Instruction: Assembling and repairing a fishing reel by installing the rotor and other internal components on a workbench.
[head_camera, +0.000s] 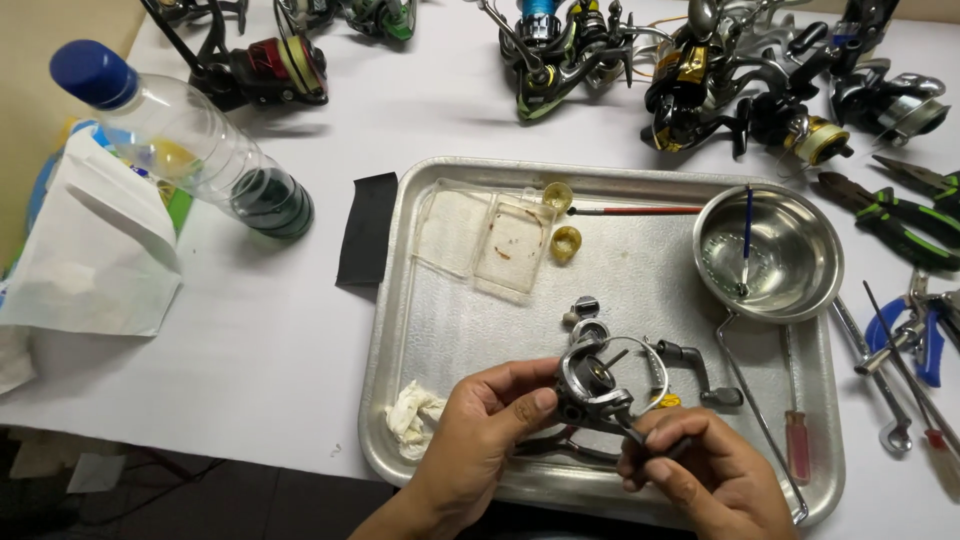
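Observation:
My left hand (478, 430) grips a grey fishing reel body (592, 385) over the near part of a metal tray (400, 330). My right hand (700, 470) pinches a thin dark tool (640, 437) whose tip touches the reel's lower side. A wire bail arm (655, 365) curves around the reel. Small loose reel parts (584, 310) lie on the tray just beyond it. A crank handle (697, 365) lies on the tray to the right of the reel.
On the tray sit a steel bowl (790, 285) holding a blue brush, a clear plastic lid (490, 235), two yellow caps, a red-handled screwdriver (797, 440) and a crumpled wipe (412, 412). Several reels line the far edge. Pliers and wrenches (900, 220) lie right; a bottle (190, 145) lies left.

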